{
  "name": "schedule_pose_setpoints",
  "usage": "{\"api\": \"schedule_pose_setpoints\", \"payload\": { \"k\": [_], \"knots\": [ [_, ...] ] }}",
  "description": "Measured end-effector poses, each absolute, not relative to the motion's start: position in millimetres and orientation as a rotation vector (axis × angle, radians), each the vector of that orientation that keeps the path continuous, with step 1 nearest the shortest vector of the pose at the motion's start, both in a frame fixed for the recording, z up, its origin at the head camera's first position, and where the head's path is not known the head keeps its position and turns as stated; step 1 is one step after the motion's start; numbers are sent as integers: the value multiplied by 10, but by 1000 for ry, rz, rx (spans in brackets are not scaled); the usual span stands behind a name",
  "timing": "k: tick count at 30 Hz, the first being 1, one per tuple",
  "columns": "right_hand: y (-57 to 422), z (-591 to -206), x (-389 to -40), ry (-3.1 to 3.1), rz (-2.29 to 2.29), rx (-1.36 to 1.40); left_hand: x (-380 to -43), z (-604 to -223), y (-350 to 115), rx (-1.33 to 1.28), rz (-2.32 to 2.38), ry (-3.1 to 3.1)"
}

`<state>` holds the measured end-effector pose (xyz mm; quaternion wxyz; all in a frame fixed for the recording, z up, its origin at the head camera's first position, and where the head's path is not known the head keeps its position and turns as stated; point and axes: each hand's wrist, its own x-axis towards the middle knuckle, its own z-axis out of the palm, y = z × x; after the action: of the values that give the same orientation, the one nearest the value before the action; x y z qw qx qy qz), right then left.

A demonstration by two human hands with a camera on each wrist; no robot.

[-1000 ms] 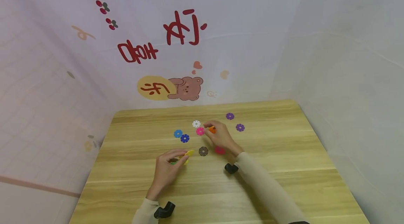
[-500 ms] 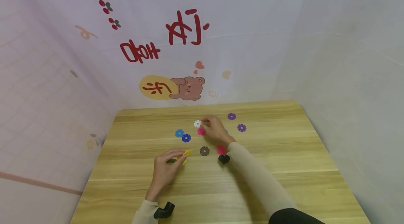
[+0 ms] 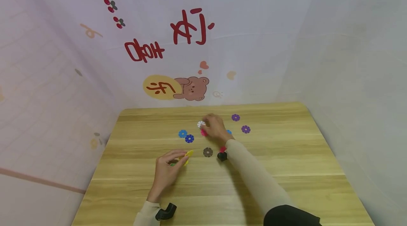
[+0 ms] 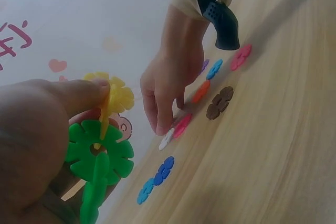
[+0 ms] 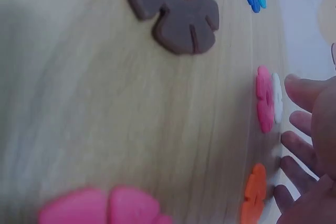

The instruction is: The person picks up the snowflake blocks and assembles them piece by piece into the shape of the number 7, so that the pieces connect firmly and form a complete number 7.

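Note:
My left hand pinches a joined cluster of plastic snowflake discs above the table. In the left wrist view, the thumb and finger hold a yellow disc, with a green disc below it and another green piece seen edge-on. My right hand reaches down to a white snowflake disc lying on the table, fingertips right at its edge. In the right wrist view its fingers are spread apart. A pink disc lies beside the white one. An orange disc lies under the right hand.
Light blue and dark blue discs lie left of the right hand. A brown disc lies nearer, with a rose-pink disc by the right wrist. Purple discs are at back right. A printed curtain stands behind the table.
My right hand has moved off the orange disc toward the back left, to the white disc, and the orange piece is out of its fingers. The left hand stays nearly still with its cluster.

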<state>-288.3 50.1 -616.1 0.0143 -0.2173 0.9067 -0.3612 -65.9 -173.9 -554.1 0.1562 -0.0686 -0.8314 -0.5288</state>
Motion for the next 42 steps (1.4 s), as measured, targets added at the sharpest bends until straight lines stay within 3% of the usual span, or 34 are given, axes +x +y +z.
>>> {"api": "schedule_pose_setpoints", "payload": {
  "k": [4, 16, 30, 42],
  "knots": [
    [469, -5927, -2769, 2832, -1062, -671, -665, -5536, -1730, -192, -1515, -2381],
    [455, -5875, -2711, 2858, -948, -574, -687, -5532, -1709, -188, -1540, -2369],
    [535, -5912, -2727, 2697, -1346, -513, -696, -5529, -1681, -208, -1522, -2361],
    [831, -5691, -2358, 2537, -1598, -531, -732, -5479, -1634, -222, -1532, -2388]
  ]
}}
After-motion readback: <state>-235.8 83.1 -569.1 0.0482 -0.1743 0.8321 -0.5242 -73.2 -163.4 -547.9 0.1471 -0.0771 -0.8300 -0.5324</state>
